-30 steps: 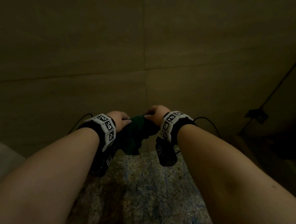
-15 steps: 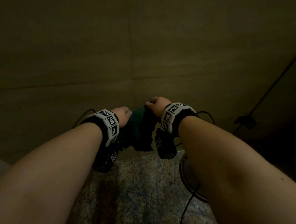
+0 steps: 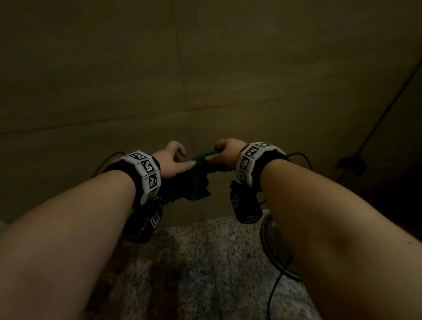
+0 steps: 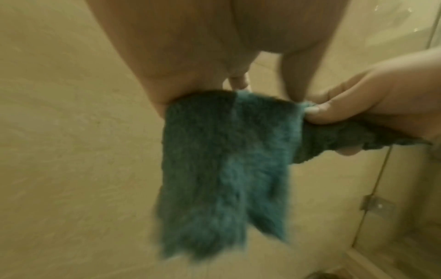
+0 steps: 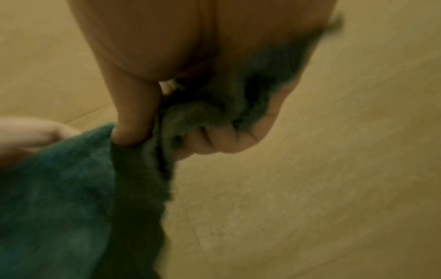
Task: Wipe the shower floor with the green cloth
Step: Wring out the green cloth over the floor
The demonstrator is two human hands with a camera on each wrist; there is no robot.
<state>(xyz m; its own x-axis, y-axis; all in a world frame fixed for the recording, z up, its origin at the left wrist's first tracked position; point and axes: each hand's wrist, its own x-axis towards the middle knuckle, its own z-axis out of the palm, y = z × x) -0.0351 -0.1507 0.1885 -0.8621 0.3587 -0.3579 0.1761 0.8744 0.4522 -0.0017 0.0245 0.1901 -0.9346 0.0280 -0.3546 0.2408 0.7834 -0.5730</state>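
Head view: both arms reach forward, the green cloth [image 3: 193, 181] held up in the air between the hands, in front of the tiled wall [image 3: 211, 72] and well above the speckled shower floor [image 3: 197, 271]. Right hand [image 3: 226, 151] has its fingers curled round a bunched top edge, thumb clamping it, clear in the right wrist view. Left hand [image 3: 171, 158] meets the other top corner with fingers fairly straight; left wrist view is blurred, so it looks like a light pinch but I cannot tell for sure. Cloth hangs down loose from both hands, probably being spread out or refolded into a pad before wiping. No contact with the floor yet, so wiping looks not started. Round metal rim [image 3: 269, 244] and a black cable [image 3: 277, 284] sit on the floor under the right forearm, something to steer round.
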